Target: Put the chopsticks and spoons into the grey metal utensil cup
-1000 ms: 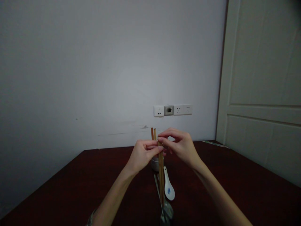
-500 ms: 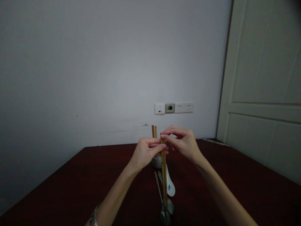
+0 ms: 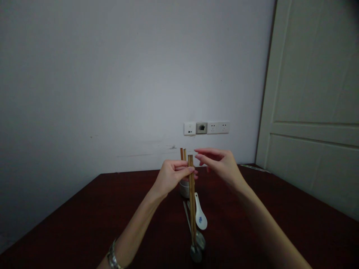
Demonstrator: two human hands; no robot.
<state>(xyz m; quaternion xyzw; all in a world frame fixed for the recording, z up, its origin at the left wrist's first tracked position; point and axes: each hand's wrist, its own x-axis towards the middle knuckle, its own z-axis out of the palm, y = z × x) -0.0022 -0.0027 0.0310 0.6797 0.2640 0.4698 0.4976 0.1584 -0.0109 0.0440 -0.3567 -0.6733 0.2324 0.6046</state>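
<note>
My left hand (image 3: 175,175) pinches a pair of wooden chopsticks (image 3: 192,198) near their upper ends and holds them upright above the table. Just right of their tops, my right hand (image 3: 220,162) is apart from them, thumb and fingers parted with nothing between. Behind the left hand stands a pale cup (image 3: 184,189), partly hidden, with more chopsticks (image 3: 183,154) rising from it. A white spoon (image 3: 201,216) with a blue mark lies beside the held pair. Two metal spoons, one nearer (image 3: 196,254) and one farther (image 3: 200,240), lie partly behind the chopsticks.
The dark red table (image 3: 112,216) reaches back to a pale wall (image 3: 126,74). Sockets and switch plates (image 3: 206,128) are set in the wall. A panelled door (image 3: 314,104) stands at the right, and a thin flat strip (image 3: 255,168) lies at the table's back right edge.
My right hand has let go of the chopstick tops and moved a little right, its fingers parting. The left hand keeps its hold on the pair. The view has shifted slightly.
</note>
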